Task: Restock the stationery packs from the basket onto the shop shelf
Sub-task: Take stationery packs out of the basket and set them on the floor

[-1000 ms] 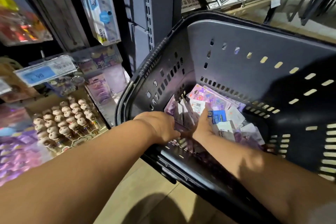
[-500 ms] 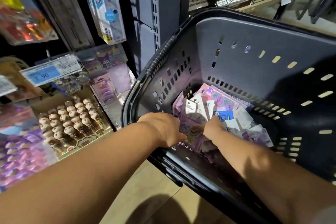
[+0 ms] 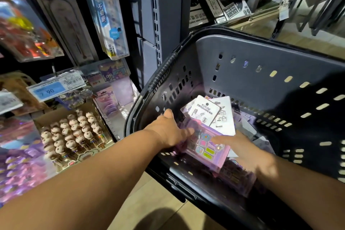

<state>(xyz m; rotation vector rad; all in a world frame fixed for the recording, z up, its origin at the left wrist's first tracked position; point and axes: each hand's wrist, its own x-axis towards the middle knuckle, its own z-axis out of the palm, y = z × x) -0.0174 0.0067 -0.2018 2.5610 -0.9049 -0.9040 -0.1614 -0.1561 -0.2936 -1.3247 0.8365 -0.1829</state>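
Fingers of left hand and right hand grip pink stationery packs.

The left hand and right hand hold purple stationery packs inside the black basket.

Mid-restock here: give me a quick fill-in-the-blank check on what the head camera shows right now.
1. The left hand and right hand both grip pink packs inside the ____.
2. The blue price tag on the shelf reads ____.
3. The white card atop the packs is printed ____.
Missing words: basket; 7.90; KUROMI.
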